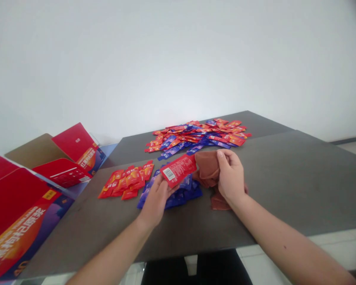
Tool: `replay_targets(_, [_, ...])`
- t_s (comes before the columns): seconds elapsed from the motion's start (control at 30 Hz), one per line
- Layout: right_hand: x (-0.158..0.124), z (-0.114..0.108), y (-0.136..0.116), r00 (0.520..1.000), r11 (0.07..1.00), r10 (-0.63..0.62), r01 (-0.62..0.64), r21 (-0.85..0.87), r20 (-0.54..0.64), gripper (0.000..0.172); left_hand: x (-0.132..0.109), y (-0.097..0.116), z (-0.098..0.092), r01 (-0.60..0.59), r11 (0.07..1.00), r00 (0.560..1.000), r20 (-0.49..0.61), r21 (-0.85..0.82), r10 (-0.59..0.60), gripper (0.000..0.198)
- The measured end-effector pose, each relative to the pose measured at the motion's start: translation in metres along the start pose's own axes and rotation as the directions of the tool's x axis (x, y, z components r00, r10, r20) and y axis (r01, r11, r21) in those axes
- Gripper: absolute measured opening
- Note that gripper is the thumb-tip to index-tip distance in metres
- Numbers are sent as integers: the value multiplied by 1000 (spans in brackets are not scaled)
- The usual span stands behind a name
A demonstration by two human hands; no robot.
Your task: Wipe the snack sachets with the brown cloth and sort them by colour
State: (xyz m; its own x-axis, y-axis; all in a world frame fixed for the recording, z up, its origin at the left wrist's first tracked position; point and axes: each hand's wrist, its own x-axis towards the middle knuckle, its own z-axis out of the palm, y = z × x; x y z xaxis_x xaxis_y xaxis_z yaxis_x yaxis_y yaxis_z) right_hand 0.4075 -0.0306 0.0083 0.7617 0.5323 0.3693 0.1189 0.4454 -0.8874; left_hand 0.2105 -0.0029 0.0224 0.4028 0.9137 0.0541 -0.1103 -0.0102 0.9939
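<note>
My left hand holds a red sachet with a white barcode label, lifted above a small stack of blue sachets. My right hand is closed on a brown cloth pressed against the right end of the red sachet. Part of the cloth hangs down to the table under my right wrist. A stack of red sachets lies just left of the blue stack. Farther back, a big mixed heap of red and blue sachets is spread out.
The dark grey table runs along a white wall. At the left stand open red cartons and a large red box over the table's edge. Tiled floor shows at the right and below.
</note>
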Motion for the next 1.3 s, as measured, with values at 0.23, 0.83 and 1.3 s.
replay_targets(0.23, [-31,3,-7,556,859,-337,512,7,760,14,-3,-32,26,-148,952,988,93,268,127,28])
replay_targets(0.83, [-8,3,-1,726,904,428,-347,-250,539,42,-7,-22,8,-699,404,715,587,591,379,23])
replay_targets(1.3, [-2,2,-6,816,897,396,-442,14,421,46,-13,-18,11,-151,932,951,307,330,46,29])
